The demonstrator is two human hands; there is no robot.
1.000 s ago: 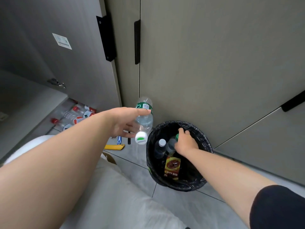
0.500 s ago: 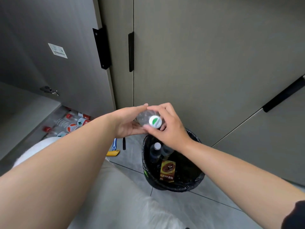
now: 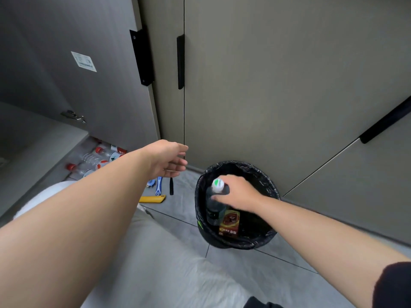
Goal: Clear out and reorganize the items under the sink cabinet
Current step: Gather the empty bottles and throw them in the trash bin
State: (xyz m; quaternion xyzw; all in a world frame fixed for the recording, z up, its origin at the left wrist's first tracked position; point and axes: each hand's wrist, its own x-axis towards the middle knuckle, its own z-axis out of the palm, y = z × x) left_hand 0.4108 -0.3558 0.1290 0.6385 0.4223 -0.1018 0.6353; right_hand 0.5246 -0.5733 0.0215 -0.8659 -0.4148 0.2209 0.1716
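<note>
Now | right hand (image 3: 239, 193) extended into bin (image 3: 265, 180), grip holding upright bottle (image 3: 212, 207) | left hand (image 3: 165, 157) outstretched, grip slack, empty

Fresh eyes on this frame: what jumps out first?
The right hand grips a white-capped water bottle, cap up, inside the black-lined bin at centre, next to a brown carton. The left hand hangs open and empty above the floor, left of the bin. Further left, red-capped bottles lie in the open cabinet.
</note>
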